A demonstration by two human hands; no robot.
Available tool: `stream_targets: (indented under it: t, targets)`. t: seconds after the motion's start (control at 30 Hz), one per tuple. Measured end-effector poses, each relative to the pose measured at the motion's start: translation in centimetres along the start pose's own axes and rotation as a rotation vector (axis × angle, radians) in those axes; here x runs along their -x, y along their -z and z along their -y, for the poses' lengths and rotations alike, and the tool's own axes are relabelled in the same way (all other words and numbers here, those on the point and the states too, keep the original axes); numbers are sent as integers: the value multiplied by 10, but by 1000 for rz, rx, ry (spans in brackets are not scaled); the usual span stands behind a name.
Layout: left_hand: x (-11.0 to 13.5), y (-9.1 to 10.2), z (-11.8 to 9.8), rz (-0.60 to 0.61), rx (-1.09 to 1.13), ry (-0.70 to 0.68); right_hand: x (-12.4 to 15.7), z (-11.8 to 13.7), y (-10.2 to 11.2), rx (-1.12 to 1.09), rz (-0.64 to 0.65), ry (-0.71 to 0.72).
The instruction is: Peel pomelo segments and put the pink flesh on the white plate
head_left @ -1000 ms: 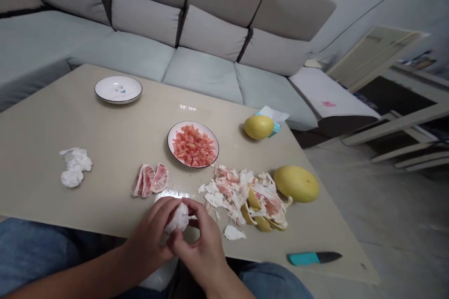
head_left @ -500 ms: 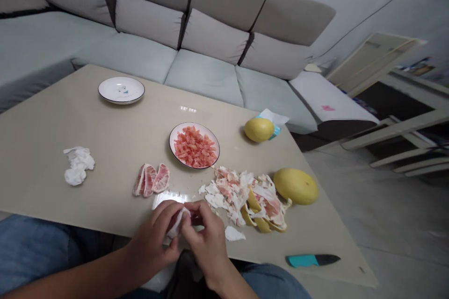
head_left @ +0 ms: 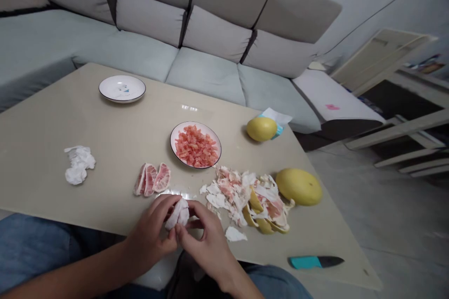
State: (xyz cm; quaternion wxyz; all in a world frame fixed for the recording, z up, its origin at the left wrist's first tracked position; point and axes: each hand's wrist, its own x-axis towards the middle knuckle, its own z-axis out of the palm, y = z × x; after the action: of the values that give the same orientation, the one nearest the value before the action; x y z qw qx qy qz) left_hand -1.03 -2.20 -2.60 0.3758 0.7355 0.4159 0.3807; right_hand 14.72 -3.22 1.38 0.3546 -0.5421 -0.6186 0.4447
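Both hands busy with one piece: left hand point(head_left: 152, 226) and right hand point(head_left: 208, 238) meet at the near edge of the surface point(head_left: 105, 140), fingers point(head_left: 198, 209) of both grasping a whitish fruit piece point(head_left: 177, 215) between them. Piece sits up at the fingertips; right thumb presses on its near side, left fingers wrap the other side.

Just beyond the left hand: three pink fruit segments point(head_left: 150, 180) lying close together. Behind those, toward the middle — plate point(head_left: 173, 140) with a heap of pink pulp point(head_left: 196, 147). To the right of the hands: peel pile point(head_left: 242, 196), yellow rind pieces mixed in, one white scrap point(head_left: 235, 234) near it.

Large yellow fruit point(head_left: 299, 187) right beside the pile; second yellow fruit point(head_left: 261, 129) further back, blue-and-white packet point(head_left: 278, 117) partly behind it.

Knife point(head_left: 305, 262), teal handle, near right corner — blade points right. Crumpled tissue point(head_left: 80, 163) at left, second plate point(head_left: 112, 88) far left, sofa point(head_left: 203, 74) behind.
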Motion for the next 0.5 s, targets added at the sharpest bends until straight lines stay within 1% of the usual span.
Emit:
stream_targets:
  t: [0.1,0.2,0.37,0.5]
  targets:
    - [1,-2,0,9,12,11,-1,3,0,26,4,-19]
    - [1,-4,-1,17,-25,8,1,2,-6,61,-44,-35]
    - [4,-6,1,-12,-116,-35,4,-9,-15,138,-121,20]
    - [9,-10,5,-57,-166,-105,3,-15,-17,179,-137,49]
